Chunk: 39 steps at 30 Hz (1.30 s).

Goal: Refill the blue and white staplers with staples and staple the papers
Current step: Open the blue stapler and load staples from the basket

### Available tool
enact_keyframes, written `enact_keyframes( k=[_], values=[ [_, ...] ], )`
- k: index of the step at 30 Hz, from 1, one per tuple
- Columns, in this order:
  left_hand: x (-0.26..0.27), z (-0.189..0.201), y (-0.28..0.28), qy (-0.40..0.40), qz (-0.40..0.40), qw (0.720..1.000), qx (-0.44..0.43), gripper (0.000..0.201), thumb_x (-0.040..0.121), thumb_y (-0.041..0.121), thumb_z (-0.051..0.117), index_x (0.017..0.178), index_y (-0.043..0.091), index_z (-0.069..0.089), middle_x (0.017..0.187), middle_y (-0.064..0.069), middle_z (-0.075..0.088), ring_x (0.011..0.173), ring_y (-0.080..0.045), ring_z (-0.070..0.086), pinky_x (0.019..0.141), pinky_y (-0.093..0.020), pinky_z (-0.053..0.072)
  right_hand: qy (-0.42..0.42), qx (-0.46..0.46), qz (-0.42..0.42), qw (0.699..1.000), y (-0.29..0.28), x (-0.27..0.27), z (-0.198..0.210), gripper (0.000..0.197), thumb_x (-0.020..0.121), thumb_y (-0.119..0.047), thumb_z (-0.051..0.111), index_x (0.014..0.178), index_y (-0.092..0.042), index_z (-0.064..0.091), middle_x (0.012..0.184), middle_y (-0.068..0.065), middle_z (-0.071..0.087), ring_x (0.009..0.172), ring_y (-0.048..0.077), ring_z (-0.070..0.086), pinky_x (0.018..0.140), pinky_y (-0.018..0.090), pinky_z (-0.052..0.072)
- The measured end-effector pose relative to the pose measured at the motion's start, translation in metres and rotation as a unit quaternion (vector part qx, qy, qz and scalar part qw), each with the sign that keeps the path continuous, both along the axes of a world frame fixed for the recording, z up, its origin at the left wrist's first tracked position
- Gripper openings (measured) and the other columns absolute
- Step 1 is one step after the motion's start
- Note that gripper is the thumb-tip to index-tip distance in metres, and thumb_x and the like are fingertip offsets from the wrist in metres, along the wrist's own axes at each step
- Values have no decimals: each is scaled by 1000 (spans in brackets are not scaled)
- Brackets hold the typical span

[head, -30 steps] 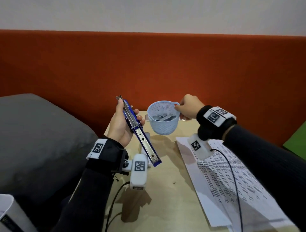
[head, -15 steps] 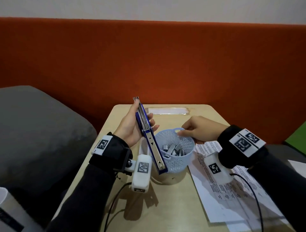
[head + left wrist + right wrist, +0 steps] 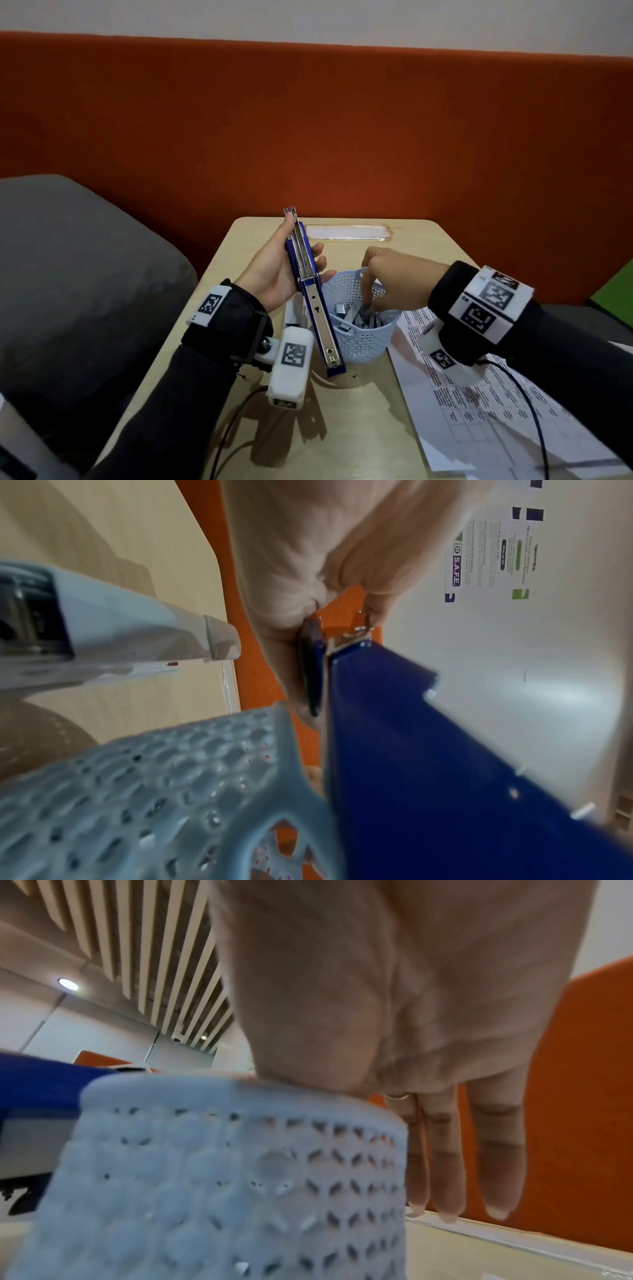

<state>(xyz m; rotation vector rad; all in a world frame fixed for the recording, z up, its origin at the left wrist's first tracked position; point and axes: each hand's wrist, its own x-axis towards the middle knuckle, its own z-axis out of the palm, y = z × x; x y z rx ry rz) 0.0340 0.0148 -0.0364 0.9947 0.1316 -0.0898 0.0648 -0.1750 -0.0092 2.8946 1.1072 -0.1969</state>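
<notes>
My left hand [image 3: 282, 270] grips the blue stapler [image 3: 303, 263], swung open, with its metal magazine [image 3: 322, 325] slanting down beside the basket. The stapler's blue body [image 3: 411, 750] fills the left wrist view. A pale blue mesh basket [image 3: 364, 337] stands on the table and holds several staple strips [image 3: 356, 317]. My right hand [image 3: 394, 277] reaches over its rim, thumb and forefinger down among the strips; whether they pinch one is hidden. Its other fingers [image 3: 445, 1164] hang straight outside the basket [image 3: 240, 1177]. The white stapler [image 3: 120, 631] lies on the table left of the basket.
Printed papers [image 3: 479, 411] lie on the right part of the small wooden table [image 3: 359, 428]. A clear plastic sleeve [image 3: 349, 233] lies at the back edge. An orange padded wall stands behind, and a grey cushion [image 3: 78, 274] is to the left. Cables trail from both wrists.
The basket came down from the air onto the table. My right hand let go of its handle and dipped its fingers inside. The left hand still holds the open blue stapler.
</notes>
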Motion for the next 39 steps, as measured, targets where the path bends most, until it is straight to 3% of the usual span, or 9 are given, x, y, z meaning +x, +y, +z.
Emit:
enact_keyframes(
  k=[5, 10, 17, 23, 27, 31, 35, 39],
  values=[
    [0, -2, 1, -1, -2, 1000, 1, 55, 92, 60, 46, 116, 10, 43, 83, -8, 58, 58, -19, 62, 62, -38, 58, -26, 8, 11, 1000, 3, 4, 0, 9, 79, -15, 76, 87, -18, 76, 100, -1, 51, 99, 22, 57, 84, 35, 53],
    [0, -1, 1, 1, -6, 1000, -1, 56, 92, 60, 46, 116, 9, 43, 84, -8, 58, 59, -19, 62, 64, -39, 59, -10, -27, 8, 1000, 5, 5, -3, 17, 80, -14, 76, 96, -22, 76, 100, -1, 50, 100, 23, 58, 84, 35, 54],
    [-2, 0, 0, 3, -11, 1000, -5, 56, 92, 60, 45, 118, 10, 43, 84, -8, 58, 59, -20, 62, 64, -39, 59, 30, -59, 16, 998, 10, 14, 1, 15, 73, -21, 82, 87, -19, 76, 98, 1, 62, 96, 19, 57, 75, 31, 50],
    [-1, 1, 0, -8, 8, 1000, -11, 53, 93, 57, 45, 116, 9, 46, 82, -7, 58, 62, -19, 59, 62, -39, 58, 20, -25, 26, 999, 3, 16, 6, 19, 71, -24, 83, 87, -16, 76, 104, 6, 65, 97, 22, 58, 78, 33, 49],
    [-2, 2, -1, -11, 15, 1000, -14, 44, 95, 50, 47, 114, 10, 46, 80, -7, 61, 61, -19, 60, 62, -38, 58, 15, 44, 24, 999, -8, 15, 20, 17, 74, -27, 82, 85, -15, 76, 105, 4, 66, 96, 15, 58, 84, 34, 50],
    [-2, 2, -3, -10, 20, 1000, -11, 40, 96, 46, 48, 113, 9, 47, 81, -7, 61, 60, -19, 61, 62, -39, 58, 16, 185, 27, 982, -15, 14, 32, 14, 76, -24, 82, 81, -14, 73, 95, -4, 73, 87, 6, 66, 86, 31, 54],
    [-3, 2, -5, -14, 14, 1000, 1, 37, 98, 44, 45, 113, 10, 47, 82, -6, 59, 61, -20, 58, 61, -37, 57, 80, 380, 41, 921, -11, 13, 35, 15, 82, -10, 76, 87, -3, 64, 82, 11, 75, 77, 17, 74, 79, 35, 59],
    [-5, 4, -7, -24, -9, 1000, 14, 35, 99, 43, 40, 111, 11, 45, 81, -6, 55, 58, -18, 55, 58, -35, 56, 95, 471, 61, 875, 0, 12, 26, 16, 85, -8, 73, 92, 0, 61, 80, 17, 73, 75, 23, 75, 71, 33, 60]
  ],
)
